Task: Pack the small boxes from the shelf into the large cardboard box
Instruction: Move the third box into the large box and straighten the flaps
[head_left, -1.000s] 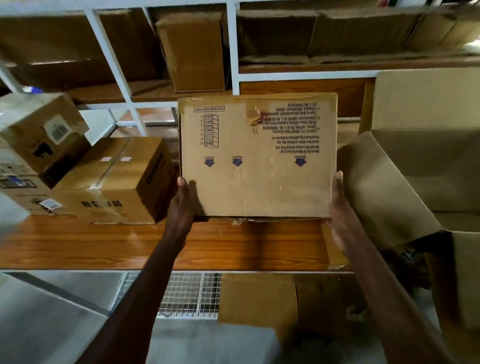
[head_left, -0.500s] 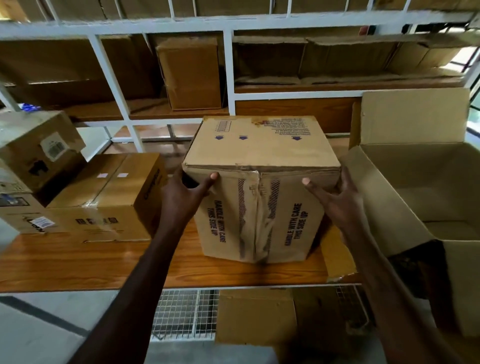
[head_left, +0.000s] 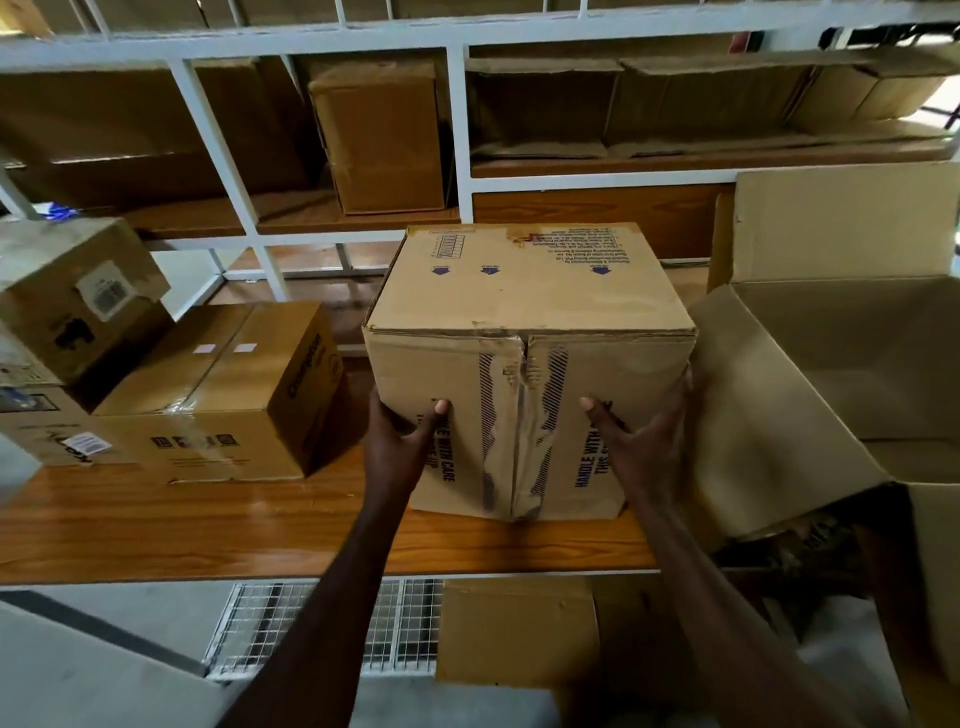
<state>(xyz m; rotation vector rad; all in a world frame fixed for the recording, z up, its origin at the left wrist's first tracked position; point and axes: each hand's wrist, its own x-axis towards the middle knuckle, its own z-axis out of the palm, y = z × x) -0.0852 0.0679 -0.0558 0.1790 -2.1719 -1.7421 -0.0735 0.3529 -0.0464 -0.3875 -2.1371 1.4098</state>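
Standing on the wooden shelf (head_left: 156, 525) just beside the large cardboard box (head_left: 852, 364), the small box (head_left: 524, 332) was held by both hands: the left hand (head_left: 400, 441) and the right hand (head_left: 644, 441) each pressed a lower corner, fingers spread around its edges. A secure lift would probably want palms lower, since the front tape was torn. The large box gaped open; as far as visible, nothing lay inside.

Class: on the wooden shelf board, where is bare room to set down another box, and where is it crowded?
Free: the front strip of the wooden shelf board, left of the held printed cardboard box and in front of the taped brown carton. Crowded: the left end, with stacked labelled cartons.
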